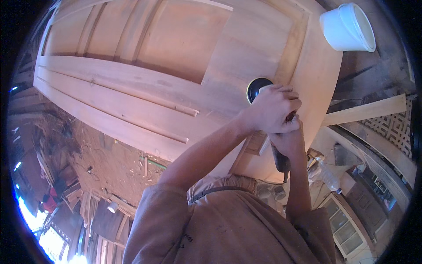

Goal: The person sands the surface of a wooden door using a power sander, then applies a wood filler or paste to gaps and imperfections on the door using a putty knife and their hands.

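Snugly curled, left hand point(276, 108) and right hand point(286, 141) on a sander point(254, 89).

Sander point(255, 89) on door point(246, 48); bucket point(343, 27) ahead, right.

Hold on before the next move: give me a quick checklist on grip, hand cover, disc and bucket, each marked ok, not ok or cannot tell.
1. Left hand gripping the power tool near its disc end: ok.
2. Right hand around the tool's body, behind the left: ok.
3. Hands covered: not ok; both are bare.
4. Disc flat against the wooden panel: cannot tell; the hand hides part of it.
5. Disc stopped: cannot tell from one picture.
6. White bucket apart from the disc: ok.
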`<state>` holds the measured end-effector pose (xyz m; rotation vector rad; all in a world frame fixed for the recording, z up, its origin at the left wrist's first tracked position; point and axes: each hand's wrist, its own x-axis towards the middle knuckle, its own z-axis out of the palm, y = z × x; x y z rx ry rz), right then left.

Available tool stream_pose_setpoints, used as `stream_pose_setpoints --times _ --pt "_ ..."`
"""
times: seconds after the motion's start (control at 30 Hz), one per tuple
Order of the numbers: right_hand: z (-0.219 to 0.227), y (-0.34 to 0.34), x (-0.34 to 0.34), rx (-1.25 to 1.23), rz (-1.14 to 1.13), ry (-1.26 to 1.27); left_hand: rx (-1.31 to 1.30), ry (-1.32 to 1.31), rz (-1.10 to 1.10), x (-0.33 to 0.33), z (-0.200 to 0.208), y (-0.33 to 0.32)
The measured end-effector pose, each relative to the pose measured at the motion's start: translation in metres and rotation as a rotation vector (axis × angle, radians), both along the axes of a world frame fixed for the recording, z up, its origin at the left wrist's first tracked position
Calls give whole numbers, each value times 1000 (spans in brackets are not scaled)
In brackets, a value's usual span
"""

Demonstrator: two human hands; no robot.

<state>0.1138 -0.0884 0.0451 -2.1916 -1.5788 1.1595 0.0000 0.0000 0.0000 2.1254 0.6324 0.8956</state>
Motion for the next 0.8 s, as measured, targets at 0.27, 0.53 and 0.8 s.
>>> stream_pose_setpoints --times 0.27,0.53,0.8 --pt "-12 72 -68 143 184 -14 -34 -8 106 -81 -1 57" --pt "-12 57 -57 95 105 -7 16 -77 90 -62 -1 50" --pt "-7 12 -3 110 -88 21 -16 -149 -9 7 -3 19"
